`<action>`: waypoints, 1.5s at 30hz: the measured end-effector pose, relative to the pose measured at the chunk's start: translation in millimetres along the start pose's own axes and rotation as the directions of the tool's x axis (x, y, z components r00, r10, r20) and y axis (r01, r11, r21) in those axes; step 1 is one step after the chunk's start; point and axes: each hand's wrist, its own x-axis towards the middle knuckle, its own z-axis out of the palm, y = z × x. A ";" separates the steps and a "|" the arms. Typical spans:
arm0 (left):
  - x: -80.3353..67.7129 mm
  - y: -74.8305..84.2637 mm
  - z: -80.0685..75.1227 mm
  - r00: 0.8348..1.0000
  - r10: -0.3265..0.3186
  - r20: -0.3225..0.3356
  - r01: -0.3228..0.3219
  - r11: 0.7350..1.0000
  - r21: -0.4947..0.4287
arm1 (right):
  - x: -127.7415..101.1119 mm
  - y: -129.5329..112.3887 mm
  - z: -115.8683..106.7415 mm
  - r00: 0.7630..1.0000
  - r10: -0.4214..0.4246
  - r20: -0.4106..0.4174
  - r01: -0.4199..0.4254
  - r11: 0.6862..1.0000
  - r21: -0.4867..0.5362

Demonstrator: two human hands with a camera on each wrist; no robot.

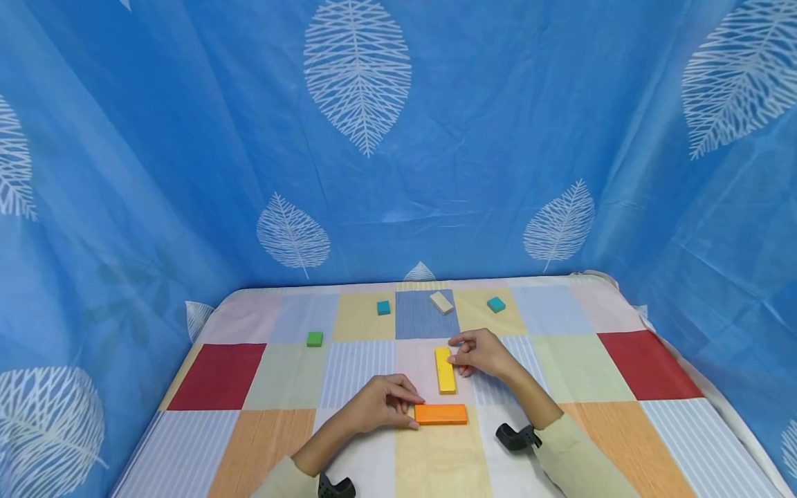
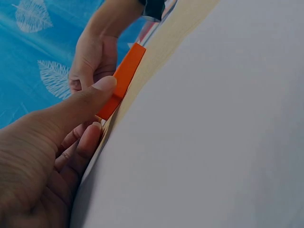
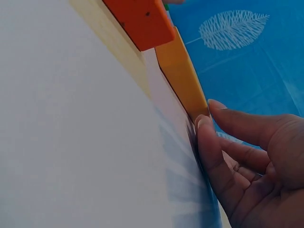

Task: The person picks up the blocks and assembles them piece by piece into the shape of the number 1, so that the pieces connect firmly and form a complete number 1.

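Both forearms extend forward from the lower edge of the head view, sleeved to the wrist, each wrist carrying a black camera mount. The left hand (image 1: pixel 382 402) lies low, palm down, fingers curled, thumb and fingertips (image 2: pixel 105 85) pinching the left end of the orange block (image 1: pixel 441 413). The right hand (image 1: pixel 482 353) is set further forward, wrist angled inward, fingers bent, its fingertips (image 3: pixel 205 124) in contact with the far end of the yellow block (image 1: pixel 445 371). The two hands are near each other, not touching.
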 end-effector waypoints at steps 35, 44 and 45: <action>3.9 2.0 -1.7 1.000 -0.026 -0.010 0.027 0.999 0.044 | 2.7 1.1 4.7 0.996 0.074 0.058 -0.081 0.990 0.115; 1.9 -1.6 -0.6 1.000 -0.023 -0.021 0.024 0.998 0.054 | 1.4 -1.9 7.5 0.995 0.050 0.087 -0.059 0.992 0.112; 1.8 -1.4 -0.5 1.000 -0.023 -0.021 0.024 0.998 0.052 | 1.4 -1.8 7.6 0.995 0.048 0.087 -0.057 0.992 0.111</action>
